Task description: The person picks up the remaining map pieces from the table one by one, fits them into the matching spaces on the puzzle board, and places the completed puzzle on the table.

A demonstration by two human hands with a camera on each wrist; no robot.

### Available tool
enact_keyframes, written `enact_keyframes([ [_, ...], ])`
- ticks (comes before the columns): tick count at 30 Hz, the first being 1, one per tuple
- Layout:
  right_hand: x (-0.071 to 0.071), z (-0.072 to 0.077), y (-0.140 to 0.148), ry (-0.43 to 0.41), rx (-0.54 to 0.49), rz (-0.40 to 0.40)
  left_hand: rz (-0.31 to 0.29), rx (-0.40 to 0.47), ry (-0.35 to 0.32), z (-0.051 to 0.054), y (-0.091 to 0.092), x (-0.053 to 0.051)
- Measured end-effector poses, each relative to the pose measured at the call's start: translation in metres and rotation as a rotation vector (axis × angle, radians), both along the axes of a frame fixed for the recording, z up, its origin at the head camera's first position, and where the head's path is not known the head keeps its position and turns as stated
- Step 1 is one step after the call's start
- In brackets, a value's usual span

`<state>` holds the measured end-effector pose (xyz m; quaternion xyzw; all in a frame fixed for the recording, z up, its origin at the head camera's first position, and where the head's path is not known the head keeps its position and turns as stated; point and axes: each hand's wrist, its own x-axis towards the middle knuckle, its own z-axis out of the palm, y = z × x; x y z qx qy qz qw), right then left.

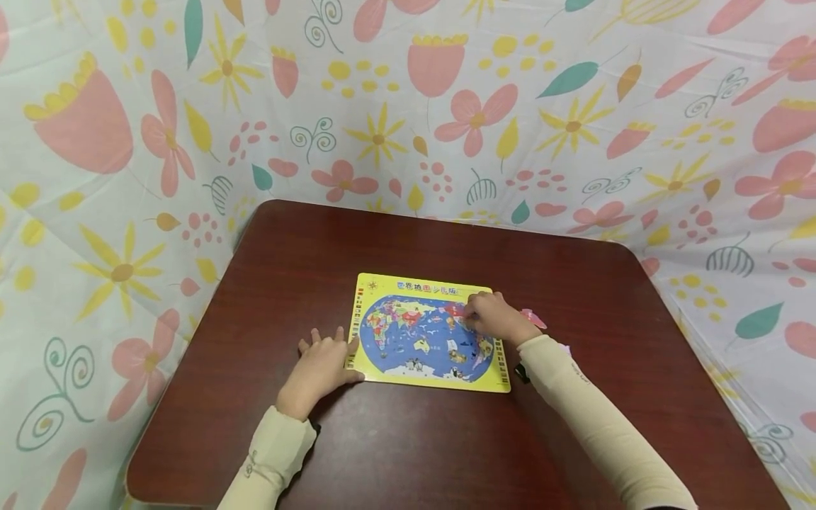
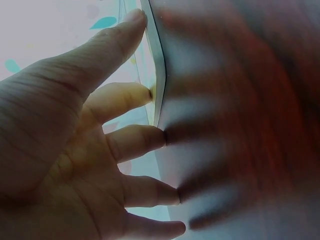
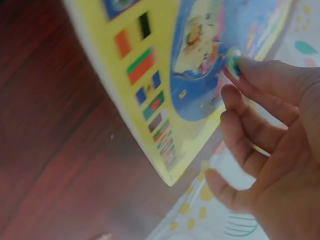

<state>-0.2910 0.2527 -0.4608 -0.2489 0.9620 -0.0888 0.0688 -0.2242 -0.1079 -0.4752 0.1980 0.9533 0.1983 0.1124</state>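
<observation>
A world map puzzle board (image 1: 433, 384) with a yellow border and blue oceans lies flat on the dark red-brown table. My left hand (image 1: 321, 365) is spread at its lower left corner; in the left wrist view, the thumb and index fingertips touch the board's edge (image 2: 160, 65), while other fingertips reach down to the tabletop. Over the board's upper right part is my right hand (image 1: 497, 317). Between its thumb and index finger it pinches a small green and blue puzzle piece (image 3: 233, 62), mostly covered by the fingertips. Printed flags (image 3: 141, 66) line the border.
A pink puzzle piece (image 1: 534, 319) lies on the table (image 1: 605, 312) right of the board. Another pale purple piece (image 1: 566, 348) shows partly behind the right sleeve. A flower-patterned cloth (image 1: 382, 92) hangs around the table's back and sides.
</observation>
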Motion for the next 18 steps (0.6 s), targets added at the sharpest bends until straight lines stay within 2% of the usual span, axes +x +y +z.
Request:
enact_keyframes([
  [5,0.0,-0.004,0.006,-0.12,-0.151,-0.161,0.001,-0.006,-0.016,0.001,0.001,0.0],
  [9,0.0,-0.01,0.012,-0.15,-0.225,-0.275,-0.001,0.001,-0.027,0.002,0.001,0.002],
  [12,0.002,-0.011,0.012,-0.136,-0.215,-0.27,-0.005,0.003,-0.023,0.001,0.002,0.002],
  [18,0.001,-0.007,0.004,-0.058,-0.157,-0.148,0.0,-0.015,0.003,0.002,0.0,0.0],
])
